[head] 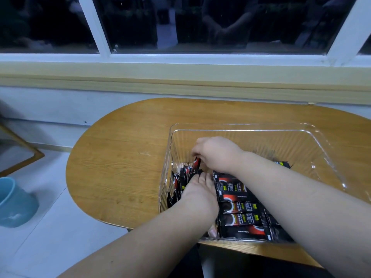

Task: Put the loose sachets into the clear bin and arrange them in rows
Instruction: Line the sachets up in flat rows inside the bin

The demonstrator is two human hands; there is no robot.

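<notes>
Both hands are down inside the clear bin (313,137), which sits on the right part of the oval wooden table (120,157) under the window (220,27). The right hand (216,153) reaches across toward the bin's left wall, its fingers curled and pinching the top of one black-and-red sachet (195,165) held upright. Just below it are the standing sachets (178,183), packed on edge against that left wall (they lean a little, not quite straight). The left hand (198,193) comes in from the near side with its fingers stretched out flat, gripping nothing, pressed in between the standing ones and the flat row of sachets (239,205). That row lies face up along the bin's floor, one beside the next, running toward the near wall and partly hidden under the right forearm. Off to the left, on the pale floor (50,227), stands a blue pot (14,203), well apart from the table.
</notes>
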